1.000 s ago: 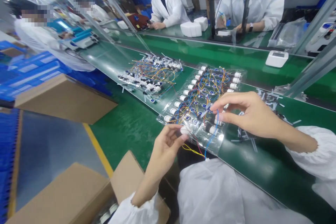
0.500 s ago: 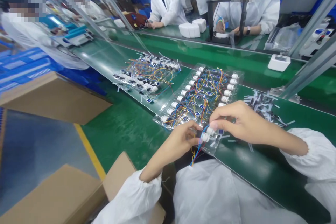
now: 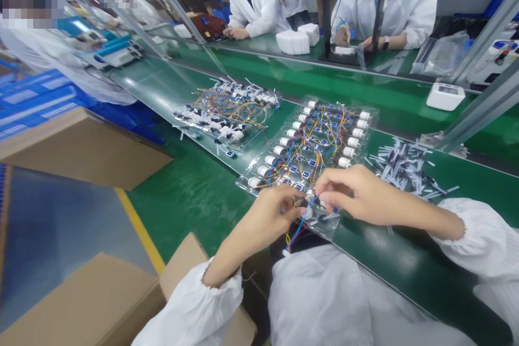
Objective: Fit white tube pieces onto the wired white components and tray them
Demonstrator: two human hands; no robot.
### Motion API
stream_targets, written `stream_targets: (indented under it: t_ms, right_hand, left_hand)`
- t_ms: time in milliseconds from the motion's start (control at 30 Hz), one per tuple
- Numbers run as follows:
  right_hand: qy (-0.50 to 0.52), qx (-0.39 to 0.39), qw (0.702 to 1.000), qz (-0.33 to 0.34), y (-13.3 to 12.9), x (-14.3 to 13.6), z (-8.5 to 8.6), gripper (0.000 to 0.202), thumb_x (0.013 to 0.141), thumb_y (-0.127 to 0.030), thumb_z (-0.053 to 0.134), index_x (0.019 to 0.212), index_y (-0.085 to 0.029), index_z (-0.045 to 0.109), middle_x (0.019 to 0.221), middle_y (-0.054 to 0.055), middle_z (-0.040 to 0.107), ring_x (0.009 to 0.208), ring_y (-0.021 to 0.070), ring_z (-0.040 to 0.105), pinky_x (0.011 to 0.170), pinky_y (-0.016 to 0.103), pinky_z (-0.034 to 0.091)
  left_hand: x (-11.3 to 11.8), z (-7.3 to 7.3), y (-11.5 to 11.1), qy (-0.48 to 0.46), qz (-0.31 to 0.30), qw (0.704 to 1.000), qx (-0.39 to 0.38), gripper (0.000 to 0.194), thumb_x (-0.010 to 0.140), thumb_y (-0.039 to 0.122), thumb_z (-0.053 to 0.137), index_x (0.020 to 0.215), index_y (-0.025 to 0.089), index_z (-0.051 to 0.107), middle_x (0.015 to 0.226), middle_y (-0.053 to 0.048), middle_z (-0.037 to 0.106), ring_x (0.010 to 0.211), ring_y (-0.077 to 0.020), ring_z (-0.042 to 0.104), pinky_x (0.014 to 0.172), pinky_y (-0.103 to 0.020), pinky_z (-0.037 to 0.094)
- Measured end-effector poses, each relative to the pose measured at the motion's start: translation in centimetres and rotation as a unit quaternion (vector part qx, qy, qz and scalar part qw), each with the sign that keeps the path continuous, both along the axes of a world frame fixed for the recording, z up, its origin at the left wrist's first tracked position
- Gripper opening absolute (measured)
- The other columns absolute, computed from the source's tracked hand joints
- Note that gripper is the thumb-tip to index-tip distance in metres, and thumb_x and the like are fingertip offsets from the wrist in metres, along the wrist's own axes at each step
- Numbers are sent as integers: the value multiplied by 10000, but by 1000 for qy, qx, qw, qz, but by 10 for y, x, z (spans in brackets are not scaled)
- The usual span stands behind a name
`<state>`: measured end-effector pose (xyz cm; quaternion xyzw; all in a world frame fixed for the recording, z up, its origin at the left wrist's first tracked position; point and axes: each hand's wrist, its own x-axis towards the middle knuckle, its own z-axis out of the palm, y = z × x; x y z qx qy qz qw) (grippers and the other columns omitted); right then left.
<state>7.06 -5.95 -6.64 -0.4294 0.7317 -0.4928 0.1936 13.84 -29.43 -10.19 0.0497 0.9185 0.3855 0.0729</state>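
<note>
Low over the near end of a clear plastic tray, my left hand is closed in a pinch on a bundle of coloured wires. Blue, red and yellow strands hang below it to a small white connector. My right hand is closed beside it, thumb and forefinger pinching the blue wires; its fingertips partly hide a dark part. Farther up the tray lie two rows of white-capped cylinders with tangled wires and small blue boards between them.
Right of the tray is a pile of white and black strips. A second wired batch lies farther left on the green bench. A white device sits on the belt behind. Cardboard boxes stand lower left; co-workers in white coats sit opposite.
My right hand has moved left and slightly down, closer to my left hand. The hanging wires have shifted left, their white connector now plainly visible. On the belt, the white device has moved right.
</note>
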Motion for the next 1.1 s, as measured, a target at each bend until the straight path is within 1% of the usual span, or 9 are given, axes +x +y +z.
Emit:
stream_targets:
  t_ms: [100,167,367,500,700,867,933,1000,1100]
  right_hand:
    - [-37,-26,999,-3,3,3,7,94,997,-152,587,930,-190,641,707,-29,711,639,109,670,637,234,506]
    - [-62,-58,996,-9,4,5,11,73,997,-169,596,940,-191,637,726,-23,723,658,115,701,647,236,543]
    - [-80,-94,992,-32,8,6,18,32,990,-188,627,961,-185,638,750,-15,726,660,118,715,647,242,567]
    - [-11,-53,998,-10,9,4,19,55,990,-173,638,959,-181,683,768,-9,738,679,119,687,660,250,522]
    - [87,30,995,34,17,-2,22,76,1019,-218,644,1039,-198,715,981,18,789,813,147,698,794,298,493]
    - [150,138,977,57,23,-12,1,230,931,-119,711,1143,-209,720,1124,64,756,1042,227,681,920,355,468]
    - [164,181,967,69,22,-14,-10,249,905,-66,697,1113,-200,729,1073,73,749,1009,233,671,874,347,455]
    - [172,216,958,78,19,-14,-18,209,883,-16,666,986,-185,733,933,53,733,892,212,652,781,320,420]
    - [171,219,958,72,15,-10,-20,148,873,-30,692,896,-175,710,846,36,701,812,189,619,724,297,380]
  left_hand:
    - [1,-17,-5,-51,1,998,49,242,872,289,720,1067,184,817,795,-56,764,732,-228,681,723,-327,514]
    - [2,-22,-7,-64,-10,995,73,264,902,339,705,1088,184,811,811,-60,770,758,-237,693,732,-326,515]
    - [6,-16,-4,-19,-27,995,98,274,924,403,710,1072,198,814,983,-94,767,843,-234,686,814,-345,522]
    - [4,-24,-5,-7,-37,996,82,223,911,396,731,990,215,835,940,-84,747,818,-218,665,780,-326,504]
    - [3,-40,-3,-8,23,993,116,165,788,335,821,904,221,846,856,-64,737,772,-204,659,730,-311,505]
    - [5,-42,4,-13,40,993,112,112,736,252,851,839,213,831,833,-49,764,773,-206,669,742,-317,495]
    - [4,-42,5,-19,33,994,100,91,719,226,856,803,210,824,817,-43,763,763,-204,661,733,-314,476]
    - [3,-42,6,-21,29,995,88,72,714,221,854,775,209,817,827,-45,763,762,-204,656,729,-314,466]
    - [2,-39,9,-15,27,998,55,62,712,206,843,762,212,806,831,-45,762,771,-210,654,736,-322,464]
